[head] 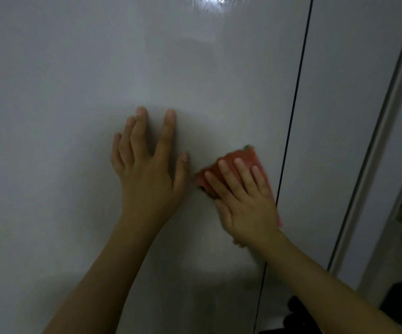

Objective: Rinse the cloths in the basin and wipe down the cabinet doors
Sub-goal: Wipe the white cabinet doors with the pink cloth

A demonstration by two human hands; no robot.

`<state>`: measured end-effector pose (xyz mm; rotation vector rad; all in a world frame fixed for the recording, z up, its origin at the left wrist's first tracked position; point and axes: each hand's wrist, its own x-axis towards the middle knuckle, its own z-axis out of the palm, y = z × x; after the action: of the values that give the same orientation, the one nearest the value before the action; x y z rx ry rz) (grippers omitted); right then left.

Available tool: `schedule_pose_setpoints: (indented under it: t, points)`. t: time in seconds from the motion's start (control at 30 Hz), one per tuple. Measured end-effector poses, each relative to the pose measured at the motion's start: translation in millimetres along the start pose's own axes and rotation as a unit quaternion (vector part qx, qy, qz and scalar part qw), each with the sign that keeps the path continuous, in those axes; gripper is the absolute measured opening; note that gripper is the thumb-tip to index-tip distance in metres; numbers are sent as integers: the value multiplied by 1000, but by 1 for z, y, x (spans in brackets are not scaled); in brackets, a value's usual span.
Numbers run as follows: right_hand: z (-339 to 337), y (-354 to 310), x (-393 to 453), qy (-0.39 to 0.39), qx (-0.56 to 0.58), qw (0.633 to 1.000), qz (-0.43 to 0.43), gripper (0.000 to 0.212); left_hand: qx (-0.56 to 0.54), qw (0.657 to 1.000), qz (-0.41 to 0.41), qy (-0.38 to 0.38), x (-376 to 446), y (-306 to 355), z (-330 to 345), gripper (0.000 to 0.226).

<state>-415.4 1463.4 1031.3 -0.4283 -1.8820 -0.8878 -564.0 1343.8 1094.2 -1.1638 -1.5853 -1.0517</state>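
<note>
Cloth [241, 156]: pink-red, folded into a pad, a darker greenish edge showing at its top and lower-left corners. It lies flat against the large glossy cabinet door [74, 116], low on the panel, just left of the dark vertical gap [298, 75] that separates this door from the neighbouring door [351, 92].

Step in hand, as judged: wiping this door. To do it well: keep the pad flat under the whole palm, use even pressure, overlap the passes, run right up to the gap edge so no strip is missed. A bright reflection at the top of the panel shows streaks; worth a follow-up pass there.

Right hand [245, 203]: fingers straight and together, pressing the cloth to the door, not clenched round it; forearm enters from lower right.

Left hand [147, 169]: released, holding nothing, palm flat on the bare door just left of the cloth, fingers spread upward; it appears to brace.

Basin: not visible.
</note>
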Motion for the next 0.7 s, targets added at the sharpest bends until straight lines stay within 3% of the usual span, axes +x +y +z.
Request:
schedule_pose_setpoints:
  t: [0.07,0.17,0.23,0.33,0.4,0.47,0.53,0.6,0.7]
  points:
    - [-7,17,6,-3,-10,1000,18,50,-10,1000,12,1,0,-4,-4,59]
    - [-14,21,59,55,1,976,210,51,-39,999,24,-3,0,-9,-10,60]
    - [-12,3,90,75,7,960,268,52,-65,998,23,-8,-1,-10,-13,60]
    - [1,-27,81,34,-5,997,70,55,-67,998,-2,-11,-6,-9,-16,61]
    - [6,-25,50,-3,-17,998,-57,58,-42,999,-32,-12,-13,-8,-18,61]
    - [1,-2,33,-7,-2,995,-100,60,-17,998,-64,-17,-20,-8,-22,62]
    - [-9,21,36,3,7,998,-56,55,6,996,-91,-24,-27,-10,-26,63]
    - [-15,29,55,25,6,998,55,50,21,993,-110,-30,-34,-14,-28,64]
    - [-10,-5,72,62,13,979,192,53,12,990,-129,-47,-41,-20,-26,67]
